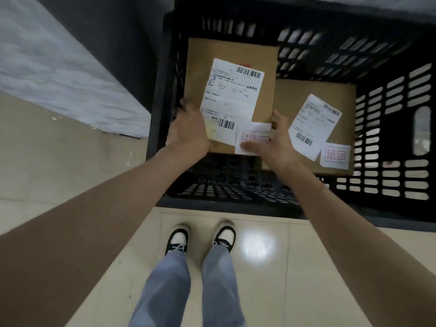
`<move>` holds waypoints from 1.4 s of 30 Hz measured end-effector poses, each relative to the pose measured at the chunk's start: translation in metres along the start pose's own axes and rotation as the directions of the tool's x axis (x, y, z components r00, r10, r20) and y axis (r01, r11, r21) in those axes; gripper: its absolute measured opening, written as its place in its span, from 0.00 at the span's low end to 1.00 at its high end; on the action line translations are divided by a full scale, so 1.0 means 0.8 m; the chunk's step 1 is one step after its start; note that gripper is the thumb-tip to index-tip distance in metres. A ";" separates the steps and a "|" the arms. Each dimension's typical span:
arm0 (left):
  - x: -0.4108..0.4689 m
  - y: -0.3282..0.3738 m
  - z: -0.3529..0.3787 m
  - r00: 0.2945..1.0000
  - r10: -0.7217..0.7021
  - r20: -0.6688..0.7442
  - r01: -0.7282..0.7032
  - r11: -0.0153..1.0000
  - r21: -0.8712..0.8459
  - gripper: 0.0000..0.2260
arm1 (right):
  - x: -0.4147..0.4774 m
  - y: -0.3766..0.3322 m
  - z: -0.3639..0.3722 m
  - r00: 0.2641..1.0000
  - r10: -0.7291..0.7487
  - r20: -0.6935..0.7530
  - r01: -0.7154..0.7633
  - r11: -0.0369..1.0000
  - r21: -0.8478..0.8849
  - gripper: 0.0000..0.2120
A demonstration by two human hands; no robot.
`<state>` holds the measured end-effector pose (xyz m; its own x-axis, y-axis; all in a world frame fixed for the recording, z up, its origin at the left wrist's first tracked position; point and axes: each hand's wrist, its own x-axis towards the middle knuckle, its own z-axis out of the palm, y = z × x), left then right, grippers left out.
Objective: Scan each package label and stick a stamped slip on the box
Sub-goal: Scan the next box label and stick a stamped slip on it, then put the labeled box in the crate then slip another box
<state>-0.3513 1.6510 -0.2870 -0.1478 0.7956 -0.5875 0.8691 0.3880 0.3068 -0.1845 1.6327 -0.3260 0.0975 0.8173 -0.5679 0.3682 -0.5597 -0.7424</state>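
A brown cardboard box is held over the inside of a black plastic crate. It carries a white shipping label with barcodes and a small white slip stamped in red at its near right corner. My left hand grips the box's near left edge. My right hand grips its near right corner, thumb on the slip. A second brown box lies in the crate on the right, with its own label and red-stamped slip.
The crate stands on a pale tiled floor, its slotted walls rising around both boxes. A grey-topped surface with a dark side runs along the left. My shoes and jeans are just in front of the crate's near wall.
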 end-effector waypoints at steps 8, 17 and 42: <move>0.054 -0.022 0.051 0.999 -0.026 0.019 0.027 0.999 -0.043 0.35 | 0.057 0.044 0.026 0.998 0.061 0.018 -0.060 0.997 -0.049 0.49; 0.059 -0.021 0.060 0.999 -0.022 0.033 0.023 0.999 -0.029 0.38 | 0.073 0.048 0.025 0.997 0.079 0.024 -0.076 0.990 -0.117 0.52; -0.206 0.102 -0.154 0.778 0.624 0.080 -0.625 0.781 -0.008 0.34 | -0.256 -0.158 -0.099 0.959 -0.087 -0.269 0.044 0.986 -0.162 0.41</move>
<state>-0.3143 1.6086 -0.0728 0.4649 0.8233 -0.3257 0.7670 -0.1907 0.6126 -0.1780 1.5471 -0.0879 0.3098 0.8697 -0.3843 0.5170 -0.4933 -0.6995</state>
